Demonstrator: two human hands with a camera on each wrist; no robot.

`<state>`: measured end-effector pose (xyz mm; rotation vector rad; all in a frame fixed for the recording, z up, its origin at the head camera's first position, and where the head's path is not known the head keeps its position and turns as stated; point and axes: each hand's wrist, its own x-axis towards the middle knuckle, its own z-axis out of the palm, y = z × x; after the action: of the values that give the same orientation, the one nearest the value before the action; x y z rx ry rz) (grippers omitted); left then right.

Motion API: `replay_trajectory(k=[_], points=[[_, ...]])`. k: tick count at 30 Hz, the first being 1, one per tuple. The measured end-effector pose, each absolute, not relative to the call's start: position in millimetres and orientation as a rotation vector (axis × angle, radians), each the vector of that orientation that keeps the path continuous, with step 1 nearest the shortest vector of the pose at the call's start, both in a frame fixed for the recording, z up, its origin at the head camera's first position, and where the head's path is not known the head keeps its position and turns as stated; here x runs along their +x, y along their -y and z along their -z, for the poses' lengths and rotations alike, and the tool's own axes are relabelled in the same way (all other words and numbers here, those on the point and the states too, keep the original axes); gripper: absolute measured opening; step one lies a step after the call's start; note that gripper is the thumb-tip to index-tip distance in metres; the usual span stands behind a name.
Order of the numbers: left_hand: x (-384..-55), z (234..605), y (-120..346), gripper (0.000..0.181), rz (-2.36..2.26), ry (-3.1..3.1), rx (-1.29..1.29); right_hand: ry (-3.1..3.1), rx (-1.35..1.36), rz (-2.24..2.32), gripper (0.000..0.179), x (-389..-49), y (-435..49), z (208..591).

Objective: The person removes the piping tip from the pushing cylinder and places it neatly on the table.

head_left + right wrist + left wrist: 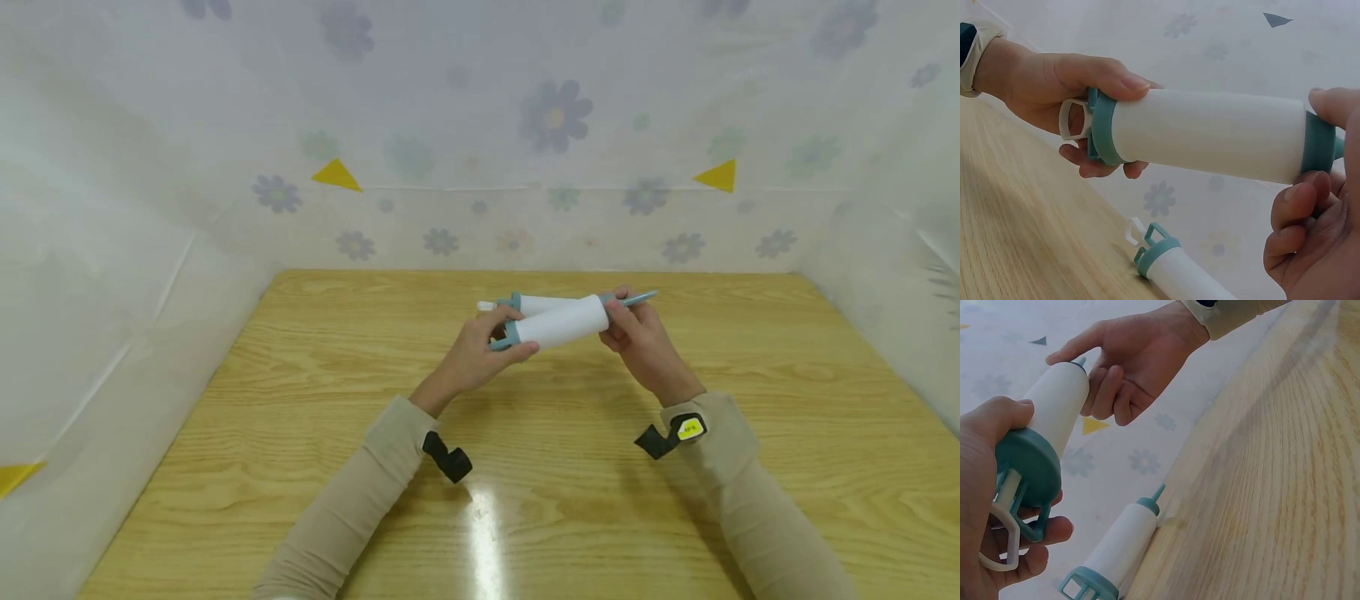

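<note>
Both hands hold a white piping syringe (564, 323) with teal ends above the table, tilted slightly up to the right. At its rear my left hand (480, 352) grips the barrel by the teal collar (1107, 128), beside the finger loops and white pull ring (1064, 122). My right hand (641, 342) pinches the teal front cap (1321, 142) between thumb and finger; the thin teal nozzle (641, 297) points past it. Behind them a second, similar syringe (1124, 540) lies on the table, partly hidden by the held one in the head view.
The wood-grain table (375, 417) reaches back to a pale flowered sheet (480, 150), which also rises at both sides. Yellow triangles (339, 175) are on the sheet. A black strap (450, 462) hangs from the left wrist, another black strap (654, 443) from the right.
</note>
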<state>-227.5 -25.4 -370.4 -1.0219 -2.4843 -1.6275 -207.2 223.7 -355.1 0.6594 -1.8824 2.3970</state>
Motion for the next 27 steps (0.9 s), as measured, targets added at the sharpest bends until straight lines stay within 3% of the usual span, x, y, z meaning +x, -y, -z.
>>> replay_trajectory(k=[12,27], points=[[-225.2,369.0,26.6,0.044,1.436,2.494,-0.978,2.04,0.497,-2.309,0.037,-209.9,-222.5,353.8],[-225.3,368.2,30.0,0.039,1.473,2.497,-0.945,2.143,0.596,-2.24,0.022,-207.8,-230.0,354.1]])
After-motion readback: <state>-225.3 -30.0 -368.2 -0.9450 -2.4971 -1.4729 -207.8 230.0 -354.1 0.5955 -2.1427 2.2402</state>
